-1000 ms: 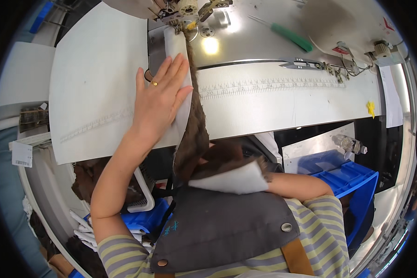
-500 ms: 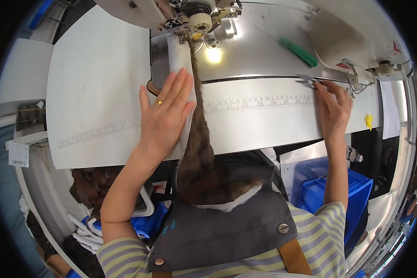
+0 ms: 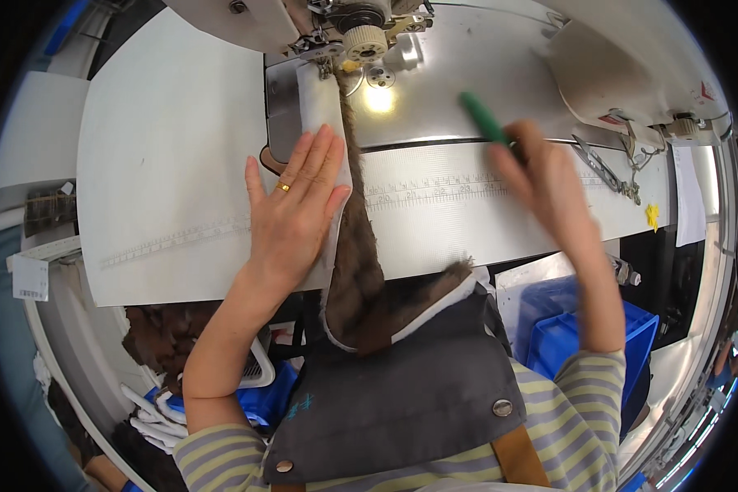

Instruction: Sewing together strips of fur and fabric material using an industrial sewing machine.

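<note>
My left hand [image 3: 291,209] lies flat, fingers stretched out, on a white strip [image 3: 318,102] beside brown fur [image 3: 357,238]. Both run up under the presser area of a sewing machine [image 3: 361,37]; the fur's lower end, edged in white, drapes over my apron and bends up to the right. Over the ruled table at the right, my right hand [image 3: 545,176] is closed around a green-handled tool [image 3: 480,115]. Motion smears that hand, and the tool's working tip cannot be made out. To its right lie silver thread snips [image 3: 596,162].
The white table [image 3: 172,156] carries printed rulers and meets the shiny metal machine bed [image 3: 443,66]. A yellow scrap [image 3: 652,216] lies at the right edge. Blue bins [image 3: 590,328] stand below at the right; brown fur pieces [image 3: 168,336] and white rolls [image 3: 152,418] sit below left.
My right hand has let go of the snips and picked the green-handled tool off the machine bed, moving left. The fur's lower end has swung up to the right. My left hand stays put.
</note>
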`<state>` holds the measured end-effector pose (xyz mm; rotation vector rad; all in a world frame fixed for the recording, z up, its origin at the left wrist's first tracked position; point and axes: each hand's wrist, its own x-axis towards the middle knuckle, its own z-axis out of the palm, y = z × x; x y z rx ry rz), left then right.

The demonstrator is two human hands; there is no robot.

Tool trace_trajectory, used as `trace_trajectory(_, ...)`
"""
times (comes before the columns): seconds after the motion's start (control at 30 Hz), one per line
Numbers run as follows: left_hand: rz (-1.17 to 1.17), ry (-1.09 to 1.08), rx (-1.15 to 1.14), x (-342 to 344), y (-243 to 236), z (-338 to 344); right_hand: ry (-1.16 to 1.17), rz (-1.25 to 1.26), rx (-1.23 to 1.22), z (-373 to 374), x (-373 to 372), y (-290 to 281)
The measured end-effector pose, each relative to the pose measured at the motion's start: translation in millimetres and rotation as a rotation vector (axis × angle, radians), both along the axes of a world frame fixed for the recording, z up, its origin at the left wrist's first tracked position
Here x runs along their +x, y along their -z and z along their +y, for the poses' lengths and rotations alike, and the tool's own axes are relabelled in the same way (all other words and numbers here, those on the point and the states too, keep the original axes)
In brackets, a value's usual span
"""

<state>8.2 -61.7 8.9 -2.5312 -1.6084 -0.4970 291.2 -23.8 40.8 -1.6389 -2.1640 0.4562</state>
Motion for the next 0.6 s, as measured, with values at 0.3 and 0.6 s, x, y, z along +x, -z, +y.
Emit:
trace_trajectory(0.3, -0.006, 0.020, -0.017, 0.1, -0.6, 1.1, -0.121, 0.168, 0.082, -54.0, -95.9, 7.2)
trace_trajectory(0.6, -0.015, 0.012, -0.040, -0.3, -0.3, 0.1, -0.171, 0.121, 0.054, -46.7, -102.0, 10.1)
